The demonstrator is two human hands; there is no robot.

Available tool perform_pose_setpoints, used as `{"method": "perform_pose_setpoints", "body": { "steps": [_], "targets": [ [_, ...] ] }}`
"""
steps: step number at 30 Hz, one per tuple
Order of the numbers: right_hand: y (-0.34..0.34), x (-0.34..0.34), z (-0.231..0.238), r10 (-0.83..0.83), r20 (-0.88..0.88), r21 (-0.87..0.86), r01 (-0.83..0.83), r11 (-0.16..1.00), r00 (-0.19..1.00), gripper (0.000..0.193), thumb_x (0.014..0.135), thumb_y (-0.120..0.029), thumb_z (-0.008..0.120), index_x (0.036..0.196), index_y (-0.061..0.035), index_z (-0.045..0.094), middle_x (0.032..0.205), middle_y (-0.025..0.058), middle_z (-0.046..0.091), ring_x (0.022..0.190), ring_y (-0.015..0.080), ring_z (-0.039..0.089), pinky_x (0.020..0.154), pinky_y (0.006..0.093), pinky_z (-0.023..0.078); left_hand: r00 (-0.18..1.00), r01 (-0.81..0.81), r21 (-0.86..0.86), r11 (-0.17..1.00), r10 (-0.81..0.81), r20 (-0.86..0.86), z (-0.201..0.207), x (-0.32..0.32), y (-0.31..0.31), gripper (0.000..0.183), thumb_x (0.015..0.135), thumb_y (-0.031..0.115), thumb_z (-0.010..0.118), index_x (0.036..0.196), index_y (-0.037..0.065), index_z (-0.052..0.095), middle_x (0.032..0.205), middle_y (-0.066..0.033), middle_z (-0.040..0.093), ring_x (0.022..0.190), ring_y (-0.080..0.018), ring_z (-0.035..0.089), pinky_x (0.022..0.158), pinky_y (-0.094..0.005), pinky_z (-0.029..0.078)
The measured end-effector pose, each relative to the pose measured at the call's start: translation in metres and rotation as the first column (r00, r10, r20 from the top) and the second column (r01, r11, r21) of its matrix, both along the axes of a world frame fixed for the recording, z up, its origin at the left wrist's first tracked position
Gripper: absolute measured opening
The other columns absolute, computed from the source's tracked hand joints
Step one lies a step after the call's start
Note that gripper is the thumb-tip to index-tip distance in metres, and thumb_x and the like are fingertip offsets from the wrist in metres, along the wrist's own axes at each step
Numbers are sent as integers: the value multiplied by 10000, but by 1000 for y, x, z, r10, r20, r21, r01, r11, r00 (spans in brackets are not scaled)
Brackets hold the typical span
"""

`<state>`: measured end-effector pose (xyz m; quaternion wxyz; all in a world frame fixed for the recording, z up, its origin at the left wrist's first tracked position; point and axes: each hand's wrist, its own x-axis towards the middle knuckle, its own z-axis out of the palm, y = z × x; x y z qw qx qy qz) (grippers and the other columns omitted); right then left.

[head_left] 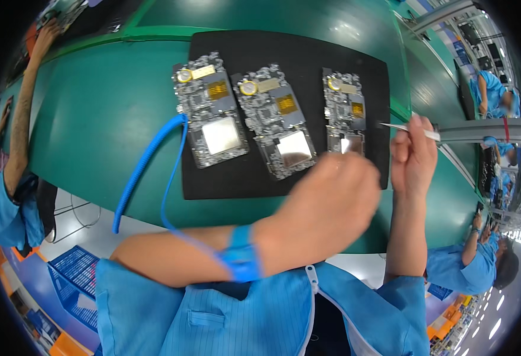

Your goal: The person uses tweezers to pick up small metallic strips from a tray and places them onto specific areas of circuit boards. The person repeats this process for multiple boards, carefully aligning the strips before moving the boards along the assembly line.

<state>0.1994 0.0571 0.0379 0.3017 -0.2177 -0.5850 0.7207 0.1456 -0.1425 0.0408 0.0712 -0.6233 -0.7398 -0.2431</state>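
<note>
Three populated circuit boards lie on a black mat: a left board (209,113), a middle board (276,121) and a right board (345,110). Each carries a round coin-like part, an amber patch and a shiny metal plate. My left hand (326,204), slightly blurred, reaches across to the lower end of the right board. Its fingers are curled together, and whatever they pinch is hidden. Beside that board, my right hand (413,157) grips a pair of pointed tweezers (396,126), tips directed left toward the board but apart from it.
The black mat (231,184) rests on a green table (94,118). A blue wrist strap (241,255) on my left wrist runs to a coiled blue cord (145,163). A metal rail (486,130) stands at the right. Other people in blue sit on both sides.
</note>
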Motion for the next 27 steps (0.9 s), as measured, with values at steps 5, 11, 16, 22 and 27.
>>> {"method": "perform_pose_setpoints", "body": {
  "steps": [5,11,16,22,27],
  "targets": [
    [-86,-70,-13,264,31,-92,-260,961,964,245,906,-135,644,919,-78,406,676,136,625,403,93,494,362,190,368,849,-524,-55,850,526,41,-30,-27,-95,550,735,210,725,1173,-68,543,1165,-205,522,1102,-369,495,900,-462,413],
    [-143,-100,-32,387,118,-32,-386,922,914,279,907,-120,644,965,-66,377,696,131,621,456,109,564,397,193,434,825,-561,-22,828,561,68,-56,-29,-112,536,769,270,707,1165,-63,568,1201,-233,511,1166,-417,464,962,-539,391],
    [-150,-102,-37,350,173,52,-363,930,921,279,905,-113,646,953,-55,377,680,127,623,471,111,580,412,197,454,830,-556,1,831,555,63,-64,-31,-112,516,781,311,688,1143,-45,593,1187,-236,528,1149,-422,478,956,-557,391],
    [-151,-104,-37,329,190,81,-349,934,925,286,905,-122,649,945,-42,378,676,131,623,482,115,592,429,201,482,829,-557,6,831,555,65,-66,-31,-111,512,777,316,685,1137,-38,597,1172,-234,544,1146,-417,490,984,-553,368],
    [-152,-105,-37,328,189,93,-349,932,926,284,906,-120,648,946,-40,378,686,136,624,494,113,598,433,199,487,830,-555,-2,832,554,60,-66,-31,-110,519,769,308,689,1138,-43,593,1171,-233,541,1147,-417,489,990,-553,361]
  ]
}}
